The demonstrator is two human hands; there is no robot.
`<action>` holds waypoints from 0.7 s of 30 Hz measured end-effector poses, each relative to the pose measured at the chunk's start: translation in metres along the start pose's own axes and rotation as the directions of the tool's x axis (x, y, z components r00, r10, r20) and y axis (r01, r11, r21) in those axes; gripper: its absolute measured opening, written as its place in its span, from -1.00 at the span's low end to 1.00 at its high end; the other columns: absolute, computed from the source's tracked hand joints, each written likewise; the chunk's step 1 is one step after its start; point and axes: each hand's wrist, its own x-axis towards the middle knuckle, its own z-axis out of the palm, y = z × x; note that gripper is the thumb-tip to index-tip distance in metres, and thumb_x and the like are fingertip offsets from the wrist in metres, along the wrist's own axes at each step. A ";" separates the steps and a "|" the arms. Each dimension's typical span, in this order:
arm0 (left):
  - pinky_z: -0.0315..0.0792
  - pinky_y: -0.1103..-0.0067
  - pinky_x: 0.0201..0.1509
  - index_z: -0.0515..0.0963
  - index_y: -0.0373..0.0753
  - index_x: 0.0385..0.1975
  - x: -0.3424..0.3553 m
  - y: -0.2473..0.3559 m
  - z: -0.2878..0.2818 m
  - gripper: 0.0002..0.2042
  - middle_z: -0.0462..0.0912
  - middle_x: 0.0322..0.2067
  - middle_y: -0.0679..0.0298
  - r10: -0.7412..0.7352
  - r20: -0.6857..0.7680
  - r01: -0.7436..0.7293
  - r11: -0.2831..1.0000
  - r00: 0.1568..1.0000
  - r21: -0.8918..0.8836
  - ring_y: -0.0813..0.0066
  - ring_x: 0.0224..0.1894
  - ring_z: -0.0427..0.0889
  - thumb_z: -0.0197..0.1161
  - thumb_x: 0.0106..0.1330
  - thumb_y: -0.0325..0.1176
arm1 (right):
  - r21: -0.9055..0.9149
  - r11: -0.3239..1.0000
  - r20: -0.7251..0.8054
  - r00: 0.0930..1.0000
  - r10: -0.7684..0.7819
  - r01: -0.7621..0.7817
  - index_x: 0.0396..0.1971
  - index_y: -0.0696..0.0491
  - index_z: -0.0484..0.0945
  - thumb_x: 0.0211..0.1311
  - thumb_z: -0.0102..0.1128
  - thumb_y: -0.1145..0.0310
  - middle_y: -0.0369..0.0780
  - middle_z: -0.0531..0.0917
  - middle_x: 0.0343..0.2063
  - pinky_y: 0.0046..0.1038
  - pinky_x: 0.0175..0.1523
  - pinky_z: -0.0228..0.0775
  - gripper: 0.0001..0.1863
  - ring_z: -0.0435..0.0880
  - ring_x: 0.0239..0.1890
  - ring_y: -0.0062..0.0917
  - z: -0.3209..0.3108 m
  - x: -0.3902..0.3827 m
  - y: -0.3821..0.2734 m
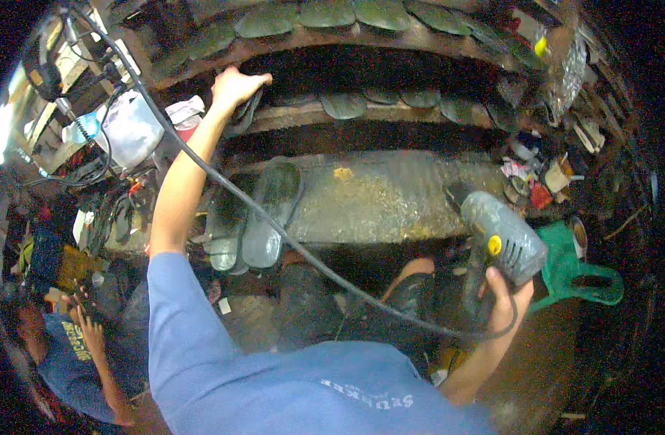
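Gripping grey heat gun (503,243) w/ right hand (508,299), left hand (234,87) on shelf sole (244,116), cluttered workshop

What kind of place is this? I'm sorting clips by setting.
Probably a small footwear workshop. Shoe soles line the wooden shelves, more soles lie on the workbench, and the right hand grips a corded heat gun while the left hand reaches to a shelf.
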 end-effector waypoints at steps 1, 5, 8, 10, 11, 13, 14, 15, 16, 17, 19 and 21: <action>0.50 0.28 0.37 0.46 -0.06 0.45 -0.043 0.011 -0.001 -0.03 0.62 0.26 -0.15 0.123 -0.144 -0.135 0.988 0.982 -0.080 -0.03 0.27 0.66 0.49 0.00 0.29 | -0.027 0.998 -0.030 0.998 0.052 -0.053 0.07 0.21 0.54 0.19 0.46 0.42 -0.20 0.67 -0.29 -0.45 -0.33 0.46 -0.53 0.59 -0.47 -0.53 -0.002 0.000 0.000; 0.52 0.23 0.35 0.51 -0.03 0.37 -0.189 0.038 -0.023 -0.17 0.68 0.14 -0.06 0.427 -0.214 -0.473 0.837 0.879 -0.276 0.01 0.13 0.69 0.57 -0.04 -0.07 | -0.082 0.996 -0.061 0.997 -0.051 0.045 0.01 0.17 0.58 0.16 0.50 0.38 -0.25 0.68 -0.36 -0.48 -0.40 0.44 -0.56 0.59 -0.50 -0.56 -0.007 0.014 0.011; 0.51 0.22 0.37 0.53 0.10 0.36 -0.276 0.051 0.004 -0.17 0.65 0.07 -0.09 0.605 -0.245 -0.652 0.680 0.758 -0.337 0.00 0.23 0.61 0.51 -0.11 -0.18 | -0.107 0.992 -0.028 0.997 -0.074 0.071 -0.01 0.14 0.59 0.18 0.50 0.38 -0.25 0.68 -0.38 -0.47 -0.41 0.44 -0.60 0.58 -0.53 -0.56 -0.013 0.022 0.021; 0.50 0.14 0.33 0.51 0.09 0.38 -0.298 0.063 0.038 -0.12 0.60 0.05 -0.20 0.623 -0.140 -0.621 0.680 0.770 -0.390 -0.16 0.18 0.59 0.52 -0.16 -0.15 | -0.162 0.982 -0.037 0.994 -0.104 0.097 -0.01 0.15 0.61 0.19 0.50 0.38 -0.24 0.67 -0.44 -0.47 -0.41 0.45 -0.61 0.59 -0.54 -0.54 -0.013 0.022 0.025; 0.50 0.09 0.31 0.50 0.10 0.40 -0.304 0.069 0.058 -0.10 0.58 0.05 -0.25 0.638 -0.107 -0.625 0.682 0.762 -0.381 -0.21 0.14 0.59 0.53 -0.17 -0.15 | -0.198 0.973 -0.066 0.989 -0.130 0.115 -0.01 0.16 0.61 0.20 0.50 0.37 -0.24 0.67 -0.45 -0.47 -0.41 0.45 -0.61 0.59 -0.54 -0.54 -0.013 0.022 0.024; 0.50 0.01 0.24 0.33 0.14 0.51 -0.305 0.082 0.105 0.02 0.54 0.01 -0.28 0.657 -0.141 -0.634 0.614 0.741 -0.470 -0.29 0.07 0.56 0.55 -0.15 -0.15 | -0.189 0.963 -0.063 0.976 -0.209 0.193 -0.01 0.17 0.62 0.22 0.49 0.36 -0.23 0.67 -0.47 -0.47 -0.41 0.44 -0.61 0.58 -0.54 -0.53 -0.009 0.018 0.021; 0.49 -0.01 0.23 0.23 0.16 0.55 -0.306 0.090 0.130 0.07 0.53 0.01 -0.26 0.667 -0.099 -0.619 0.613 0.738 -0.491 -0.29 0.06 0.55 0.57 -0.15 -0.15 | -0.194 0.971 0.003 0.990 -0.141 0.139 -0.04 0.16 0.62 0.25 0.48 0.32 -0.24 0.66 -0.47 -0.48 -0.40 0.43 -0.63 0.58 -0.54 -0.54 -0.010 0.016 0.014; 0.49 -0.03 0.23 0.13 0.19 0.59 -0.307 0.097 0.154 0.14 0.51 0.01 -0.24 0.667 -0.025 -0.591 0.642 0.745 -0.489 -0.30 0.05 0.54 0.59 -0.14 -0.14 | -0.225 0.965 0.026 0.991 -0.128 0.131 -0.05 0.16 0.62 0.25 0.48 0.30 -0.25 0.66 -0.47 -0.48 -0.40 0.42 -0.64 0.57 -0.54 -0.55 -0.009 0.016 0.009; 0.47 -0.05 0.22 0.02 0.21 0.62 -0.307 0.104 0.177 0.18 0.49 -0.02 -0.20 0.697 0.006 -0.604 0.627 0.717 -0.492 -0.29 0.01 0.53 0.60 -0.10 -0.14 | -0.257 0.958 0.046 0.992 -0.118 0.126 -0.07 0.15 0.62 0.26 0.48 0.29 -0.26 0.66 -0.48 -0.49 -0.40 0.42 -0.65 0.57 -0.54 -0.56 -0.007 0.016 0.004; 0.45 -0.06 0.27 0.05 0.20 0.61 -0.305 0.107 0.195 0.17 0.50 0.05 -0.23 0.722 0.050 -0.595 0.605 0.690 -0.529 -0.32 0.11 0.52 0.63 -0.09 -0.14 | -0.303 0.949 0.030 0.996 -0.085 0.090 -0.08 0.15 0.62 0.26 0.48 0.27 -0.26 0.65 -0.48 -0.49 -0.40 0.42 -0.65 0.57 -0.54 -0.56 -0.005 0.018 0.000; 0.42 -0.10 0.32 0.05 0.21 0.62 -0.301 0.102 0.218 0.17 0.47 0.18 -0.25 0.784 0.210 -0.662 0.610 0.584 -0.436 -0.35 0.22 0.48 0.63 -0.07 -0.06 | -0.342 0.935 0.168 0.985 -0.039 0.095 -0.12 0.11 0.63 0.27 0.46 0.22 -0.29 0.65 -0.48 -0.50 -0.40 0.41 -0.67 0.57 -0.53 -0.59 0.000 0.027 -0.008; 0.24 -0.15 0.47 0.06 0.24 0.63 -0.302 0.098 0.228 0.17 0.34 0.40 -0.31 0.747 0.206 -0.715 0.665 0.632 -0.218 -0.44 0.39 0.34 0.55 -0.04 0.28 | -0.374 0.927 0.213 0.976 0.043 0.040 -0.12 0.10 0.64 0.28 0.45 0.20 -0.29 0.65 -0.48 -0.49 -0.40 0.41 -0.68 0.57 -0.52 -0.59 0.006 0.033 -0.011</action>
